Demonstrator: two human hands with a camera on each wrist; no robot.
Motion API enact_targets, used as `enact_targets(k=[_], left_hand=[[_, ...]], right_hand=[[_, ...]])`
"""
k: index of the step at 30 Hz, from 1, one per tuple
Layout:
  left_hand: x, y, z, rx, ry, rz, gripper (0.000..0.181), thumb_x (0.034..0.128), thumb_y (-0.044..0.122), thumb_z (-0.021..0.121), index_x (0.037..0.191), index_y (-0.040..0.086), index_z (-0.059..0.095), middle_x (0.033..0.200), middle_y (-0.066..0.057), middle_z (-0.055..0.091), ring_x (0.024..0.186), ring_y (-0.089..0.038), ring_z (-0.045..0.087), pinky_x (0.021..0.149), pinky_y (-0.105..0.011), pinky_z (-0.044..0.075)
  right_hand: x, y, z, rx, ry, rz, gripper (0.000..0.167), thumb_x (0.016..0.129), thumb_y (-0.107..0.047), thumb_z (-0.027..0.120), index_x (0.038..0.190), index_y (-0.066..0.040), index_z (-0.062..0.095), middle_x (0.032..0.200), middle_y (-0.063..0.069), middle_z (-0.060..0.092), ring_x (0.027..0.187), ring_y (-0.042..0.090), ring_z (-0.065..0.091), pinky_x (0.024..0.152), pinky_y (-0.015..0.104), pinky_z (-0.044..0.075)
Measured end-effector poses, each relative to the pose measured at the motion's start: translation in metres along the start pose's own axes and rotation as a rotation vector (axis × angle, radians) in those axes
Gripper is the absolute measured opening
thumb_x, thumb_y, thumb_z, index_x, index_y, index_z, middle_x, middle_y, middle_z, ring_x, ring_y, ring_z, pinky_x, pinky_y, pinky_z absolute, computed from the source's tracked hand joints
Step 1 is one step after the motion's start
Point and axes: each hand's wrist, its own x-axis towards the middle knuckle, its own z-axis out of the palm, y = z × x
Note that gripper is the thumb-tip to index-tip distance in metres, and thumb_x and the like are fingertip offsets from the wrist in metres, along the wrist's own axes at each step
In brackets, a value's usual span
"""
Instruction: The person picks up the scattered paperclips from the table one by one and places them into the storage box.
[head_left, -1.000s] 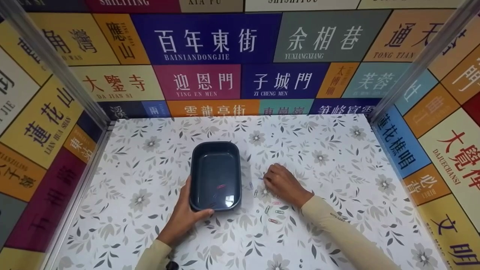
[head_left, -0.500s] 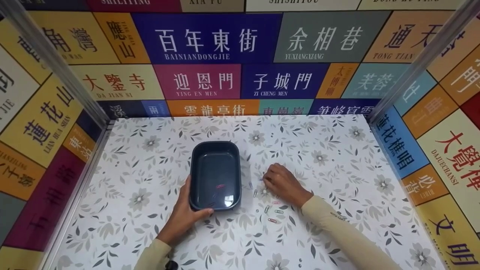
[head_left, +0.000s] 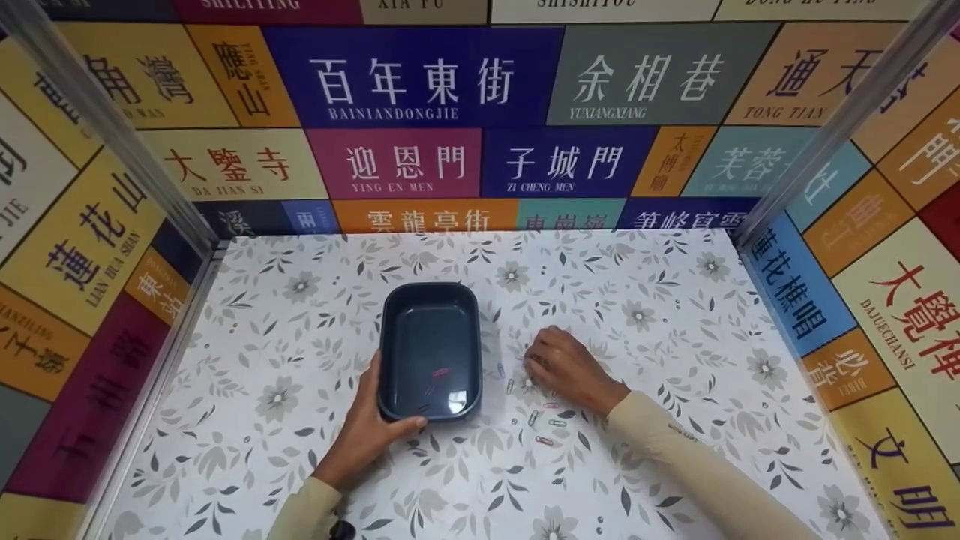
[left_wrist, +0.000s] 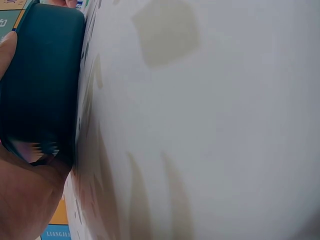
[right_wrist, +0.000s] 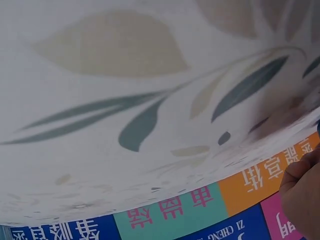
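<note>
A deep, dark blue rectangular dish [head_left: 427, 330] stands on the patterned tabletop. My left hand [head_left: 364, 435] grips its near left corner, thumb over the near rim and fingers along the left side; the left wrist view shows the dish's outer wall [left_wrist: 45, 75]. Inside lie a pink paper clip [head_left: 440, 373] and some dark marks, perhaps clips or reflections. To the right, my right hand [head_left: 566, 367] is low over the table, fingers curled down and pinching what looks like a purplish paper clip, mostly hidden. Around it lie a green clip [head_left: 533, 418] and a red clip [head_left: 544, 441].
More loose paper clips lie between the dish and my right hand, including a bluish clip [head_left: 502, 370] and a pink clip [head_left: 551, 406]. A white tabletop [head_left: 300, 345] with grey leaves and flowers spreads beneath. Sign-printed panels [head_left: 405, 161] enclose the back and both sides.
Almost nothing differs. My right hand shifts very slightly at the same spot and its forearm moves a little rightward; the left hand and dish stay where they were.
</note>
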Motion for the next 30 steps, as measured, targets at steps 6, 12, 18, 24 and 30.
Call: enact_targets(k=[6,12,18,24,30], left_hand=[[-0.001,0.002,-0.001,-0.009,-0.006,-0.002,0.137,0.0816,0.037,0.100,0.179,0.034,0.004,0.183,-0.007,0.015,0.167,-0.029,0.018,0.132,-0.056,0.016],[-0.001,0.001,0.000,0.003,0.001,0.000,0.135,0.0826,0.037,0.100,0.179,0.033,0.005,0.183,-0.008,0.015,0.167,-0.030,0.017,0.132,-0.057,0.016],[-0.002,-0.001,0.000,0.020,0.009,0.036,0.136,0.0827,0.037,0.100,0.180,0.024,0.005,0.183,-0.014,0.015,0.167,-0.036,0.018,0.130,-0.060,0.020],[-0.001,-0.001,0.000,0.019,0.011,0.041,0.136,0.0824,0.038,0.100,0.180,0.021,0.006,0.183,-0.013,0.014,0.167,-0.035,0.018,0.131,-0.060,0.019],[-0.002,-0.001,0.000,0.019,0.015,0.032,0.136,0.0819,0.038,0.100,0.180,0.024,0.007,0.183,-0.012,0.015,0.167,-0.034,0.017,0.131,-0.059,0.017]], right_hand=[[0.006,-0.007,-0.006,0.006,0.002,-0.029,0.008,0.100,-0.005,0.077,0.094,-0.007,0.081,0.095,0.003,0.065,0.088,0.022,0.059,0.082,0.039,0.053],[0.010,-0.011,-0.008,-0.006,0.016,-0.076,0.009,0.097,-0.001,0.078,0.091,-0.007,0.082,0.093,0.004,0.066,0.086,0.022,0.058,0.080,0.039,0.053],[0.014,-0.014,-0.011,0.020,0.046,-0.121,0.007,0.096,-0.001,0.081,0.091,-0.007,0.082,0.092,0.005,0.065,0.085,0.023,0.057,0.078,0.039,0.052],[0.020,-0.019,-0.015,0.022,0.052,-0.152,0.007,0.097,-0.002,0.081,0.092,-0.007,0.081,0.091,0.004,0.063,0.084,0.021,0.055,0.076,0.038,0.051],[0.027,-0.026,-0.019,0.027,0.035,-0.160,0.006,0.099,-0.001,0.079,0.095,-0.005,0.082,0.093,0.004,0.063,0.085,0.021,0.056,0.076,0.037,0.052]])
